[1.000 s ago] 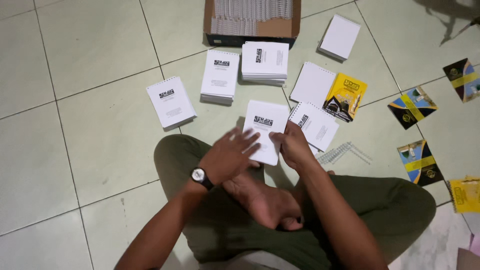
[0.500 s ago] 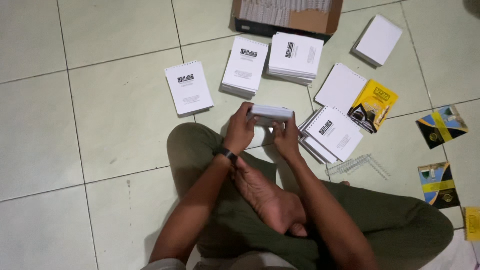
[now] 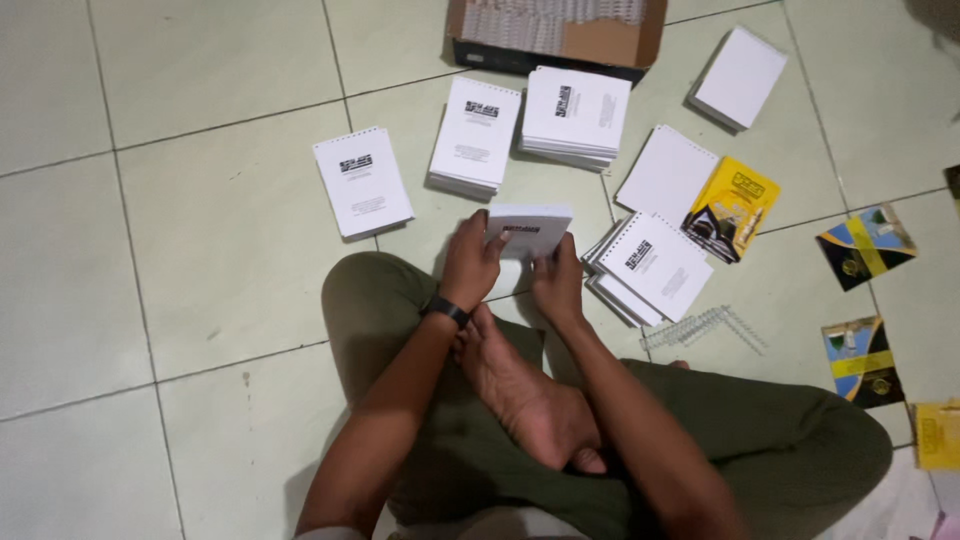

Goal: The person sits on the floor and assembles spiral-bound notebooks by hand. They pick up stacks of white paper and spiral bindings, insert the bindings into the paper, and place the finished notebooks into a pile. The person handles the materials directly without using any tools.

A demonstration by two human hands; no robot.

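I have both grips, left hand [image 3: 472,262] and right hand [image 3: 556,283], clamped on the white booklet [image 3: 530,231]; I should square its edges on the floor [image 3: 200,280] evenly.

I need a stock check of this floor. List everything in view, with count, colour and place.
Held stack of white punched sheets: one, white, in both hands.
White printed booklet piles: four, floor ahead, one apart at left.
Blank white pads: two, upper right.
Yellow cover: one, right of centre.
Dark blue-yellow covers: two, far right.
Brown cardboard box: one, top.
Wire binding coils: a few, silver, by the knee.
Left hand: wears black wristwatch.
Right hand: grips stack.
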